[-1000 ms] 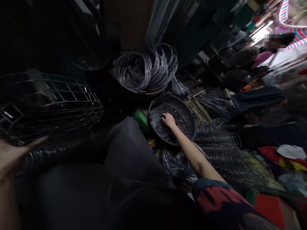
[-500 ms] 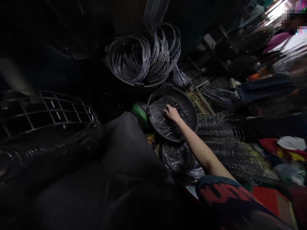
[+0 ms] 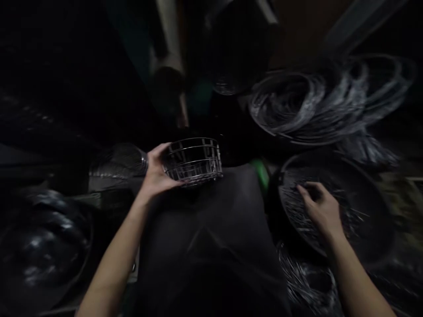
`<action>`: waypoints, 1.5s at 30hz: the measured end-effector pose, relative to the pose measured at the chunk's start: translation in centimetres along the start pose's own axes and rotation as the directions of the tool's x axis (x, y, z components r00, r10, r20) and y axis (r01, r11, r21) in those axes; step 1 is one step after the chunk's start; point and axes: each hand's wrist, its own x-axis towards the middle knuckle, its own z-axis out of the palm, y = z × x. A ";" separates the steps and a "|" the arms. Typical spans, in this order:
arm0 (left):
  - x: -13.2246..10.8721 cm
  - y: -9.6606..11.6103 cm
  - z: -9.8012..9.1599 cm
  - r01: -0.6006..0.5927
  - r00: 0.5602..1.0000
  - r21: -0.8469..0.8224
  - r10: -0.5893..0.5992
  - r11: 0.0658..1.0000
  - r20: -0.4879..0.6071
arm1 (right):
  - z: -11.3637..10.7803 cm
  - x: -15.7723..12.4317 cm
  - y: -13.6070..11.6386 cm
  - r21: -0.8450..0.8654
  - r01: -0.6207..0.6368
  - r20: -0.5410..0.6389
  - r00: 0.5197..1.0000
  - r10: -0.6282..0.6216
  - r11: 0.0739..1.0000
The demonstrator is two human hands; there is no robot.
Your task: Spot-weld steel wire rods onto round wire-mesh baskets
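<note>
Widely spread, the left hand (image 3: 154, 175) clasps the wire basket (image 3: 196, 164).

A person's left hand (image 3: 155, 176) grips the side of a round wire basket (image 3: 194, 164) above dark cloth (image 3: 228, 224), thumb below and fingers above, while the right hand (image 3: 322, 207) curls over a wide dark pan (image 3: 370, 211) of short wire pieces (image 3: 295, 213); blur hides whether it pinches any. Large loops of wire (image 3: 307, 103) heap up beyond the pan, with more wire (image 3: 304, 281) on its near side. A green object (image 3: 261, 175) shows between cloth and pan. Glossy dark contents (image 3: 42, 242) fill a round container at far left, too blurred to identify.
</note>
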 end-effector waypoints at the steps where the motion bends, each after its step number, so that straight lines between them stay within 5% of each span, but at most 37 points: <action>1: 0.1 0.0 0.3 -0.009 1.000 0.019 0.009 1.000 0.023 | 0.8 -1.0 -1.4 0.152 0.057 -0.017 0.998 -0.055 0.987; 4: 0.5 0.5 1.0 -0.042 0.997 0.075 0.037 0.996 0.069 | 3.5 -4.1 -5.7 0.349 0.126 0.212 0.955 -0.209 0.928; 8: 0.6 1.1 0.8 -0.060 0.989 0.126 0.041 0.990 0.143 | 4.7 -4.5 -11.3 0.472 0.026 0.425 0.869 -0.254 0.881; 11: 0.7 1.0 0.6 -0.098 0.980 0.162 0.066 0.982 0.190 | 3.7 -2.5 -16.2 0.529 -0.017 0.608 0.705 -0.365 0.848; 13: 0.7 0.9 0.7 -0.131 0.973 0.161 0.096 0.978 0.208 | 3.6 -1.2 -19.3 0.532 0.061 0.658 0.598 -0.458 0.845; 17: 0.4 1.0 0.4 -0.118 0.974 0.102 0.095 0.988 0.204 | 5.3 -0.8 -22.9 0.421 0.498 0.469 0.596 -0.652 0.758; 21: 0.0 1.0 -0.4 -0.032 0.981 0.027 0.026 0.999 0.194 | 6.6 -2.0 -23.4 0.152 0.804 0.373 0.492 -0.787 0.575; 29: 0.0 1.1 -1.3 0.021 0.982 -0.046 -0.012 0.999 0.190 | 6.4 -1.9 -24.7 -0.019 0.896 0.316 0.427 -0.847 0.444; 38: 0.6 0.9 -1.3 0.040 0.992 0.013 -0.041 0.999 0.119 | 6.4 -2.1 -24.5 -0.015 0.943 0.129 0.331 -0.935 0.331; 45: 1.5 0.4 -1.6 -0.002 0.996 0.018 0.000 1.000 0.087 | 6.3 -1.0 -25.2 -0.017 0.964 0.092 0.267 -0.959 0.267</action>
